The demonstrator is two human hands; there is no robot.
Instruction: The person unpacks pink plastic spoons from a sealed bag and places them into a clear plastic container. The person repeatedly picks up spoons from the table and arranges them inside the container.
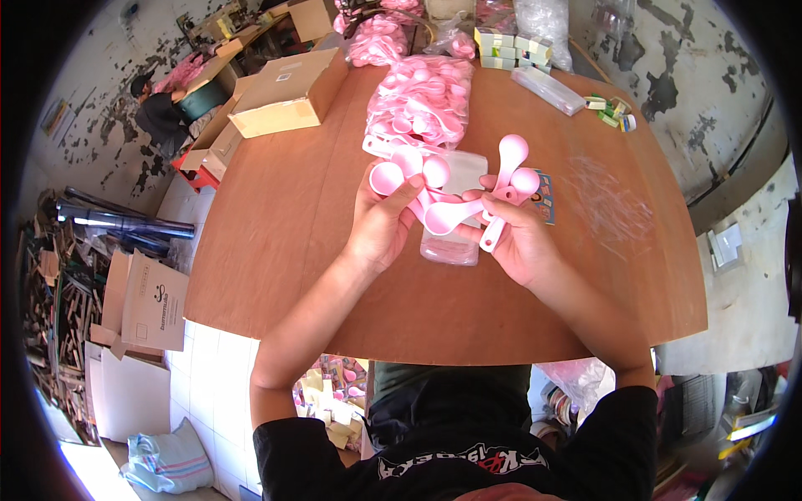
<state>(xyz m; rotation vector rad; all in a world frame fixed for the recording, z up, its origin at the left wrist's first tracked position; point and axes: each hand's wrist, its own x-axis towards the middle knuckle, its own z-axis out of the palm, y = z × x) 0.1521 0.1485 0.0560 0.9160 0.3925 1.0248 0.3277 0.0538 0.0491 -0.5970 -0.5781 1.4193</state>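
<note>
Pink plastic measuring spoons fill both of my hands above the wooden table [276,259]. My left hand [380,230] is closed on several measuring spoons [387,179], their round bowls fanned out over the fingers and thumb. My right hand [528,246] is closed too, around more measuring spoons [513,150]; two bowls point away from me and a handle sticks out below the fingers. Between the hands, one spoon [443,219] bridges the gap with its bowl facing up. Beneath them lie clear plastic bags [451,252]. A blue printed card [545,197] shows partly behind my right hand.
A large clear bag of pink spoons [422,96] lies just beyond my hands. Farther back stand a cardboard box [288,90] and stacked small boxes [511,50]. Thin clear strips [614,204] lie at the right. Another person [159,113] sits at the far left.
</note>
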